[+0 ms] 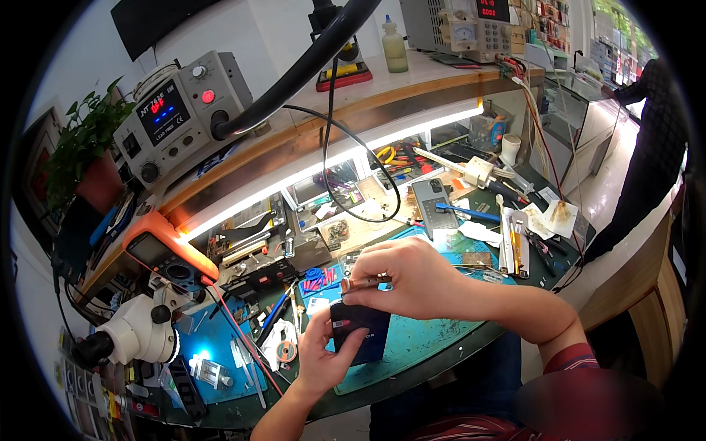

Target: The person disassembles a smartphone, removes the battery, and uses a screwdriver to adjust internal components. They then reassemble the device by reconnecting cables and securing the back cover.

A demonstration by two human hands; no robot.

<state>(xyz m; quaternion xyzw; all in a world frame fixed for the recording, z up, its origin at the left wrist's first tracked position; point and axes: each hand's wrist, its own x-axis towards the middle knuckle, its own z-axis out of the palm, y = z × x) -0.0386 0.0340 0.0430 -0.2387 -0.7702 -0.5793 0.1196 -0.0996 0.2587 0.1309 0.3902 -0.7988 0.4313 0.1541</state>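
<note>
My left hand [323,353] grips a dark, flat, phone-shaped piece [360,331] by its left side. Its thumb lies across the face, which shows a small red mark and some lettering. Above the top edge of that piece, my right hand [408,275] is closed around a short copper-brown tool [360,284] with a rounded end; its exact kind I cannot make out. Whether the tool touches the piece is hidden by my fingers. Both hands are over the blue work mat [430,334].
A white microscope [143,334] and an orange multimeter [165,253] stand at the left. Behind lie a grey phone [434,204], a blue brush [468,213] and scattered tools. A thick black hose [294,81] arches overhead from the soldering station [173,117]. Another person [647,147] stands far right.
</note>
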